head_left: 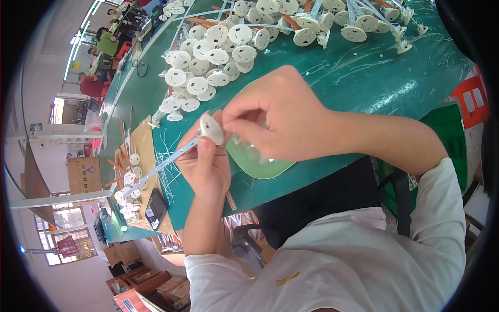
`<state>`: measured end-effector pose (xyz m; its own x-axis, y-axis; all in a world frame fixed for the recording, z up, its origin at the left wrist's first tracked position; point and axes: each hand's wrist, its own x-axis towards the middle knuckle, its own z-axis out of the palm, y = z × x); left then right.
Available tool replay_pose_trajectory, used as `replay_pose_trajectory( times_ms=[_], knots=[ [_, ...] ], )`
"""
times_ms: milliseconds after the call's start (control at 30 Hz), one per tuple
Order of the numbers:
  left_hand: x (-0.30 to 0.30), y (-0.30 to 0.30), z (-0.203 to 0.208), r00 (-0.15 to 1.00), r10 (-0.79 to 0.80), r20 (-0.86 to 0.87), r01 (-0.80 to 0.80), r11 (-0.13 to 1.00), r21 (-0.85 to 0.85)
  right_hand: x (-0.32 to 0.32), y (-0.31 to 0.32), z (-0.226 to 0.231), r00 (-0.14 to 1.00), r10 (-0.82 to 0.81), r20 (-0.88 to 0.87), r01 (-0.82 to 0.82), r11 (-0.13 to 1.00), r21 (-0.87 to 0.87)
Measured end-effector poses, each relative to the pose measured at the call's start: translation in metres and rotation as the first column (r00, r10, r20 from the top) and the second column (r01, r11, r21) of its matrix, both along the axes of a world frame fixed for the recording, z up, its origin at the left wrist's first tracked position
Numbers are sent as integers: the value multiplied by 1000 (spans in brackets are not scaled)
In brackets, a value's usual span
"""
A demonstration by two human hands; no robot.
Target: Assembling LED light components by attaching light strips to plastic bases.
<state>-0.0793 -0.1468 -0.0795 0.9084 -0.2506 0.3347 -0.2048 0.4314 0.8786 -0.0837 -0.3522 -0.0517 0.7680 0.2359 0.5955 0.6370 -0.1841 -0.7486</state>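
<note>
My left hand (207,165) holds a round white plastic disc (212,129) mounted on a long thin metal strip (158,167) that runs away to the left. My right hand (275,115) is just right of the disc, fingertips pinched close to its edge; what they pinch is too small to tell. Both hands hover over a pale green tray (260,165) lying on the green table (364,78). A heap of similar white discs (208,62) lies beyond the hands.
More discs on strips (332,21) are spread along the far side of the table. A cardboard sheet with small discs (132,171) and a dark phone (155,208) lie at the left. Other people (106,44) sit at distant benches. An orange crate (472,99) stands at the right.
</note>
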Motion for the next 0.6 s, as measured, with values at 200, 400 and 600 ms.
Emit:
replay_pose_trajectory(
  times_ms=[200, 400, 600],
  knots=[
    [0, 2, 0, 999, -49, -22, 47, 995, -88, -3, 5, -2, 999, -32, 33, 28, 994, 104],
    [-1, 2, -1, 998, -53, -36, 49, 995, -81, -5, 9, -5, 996, -49, 72, 40, 992, 118],
    [-4, -1, 1, 998, -43, -36, 41, 996, -77, -8, 10, -5, 992, -82, 99, 71, 991, 114]
  ],
)
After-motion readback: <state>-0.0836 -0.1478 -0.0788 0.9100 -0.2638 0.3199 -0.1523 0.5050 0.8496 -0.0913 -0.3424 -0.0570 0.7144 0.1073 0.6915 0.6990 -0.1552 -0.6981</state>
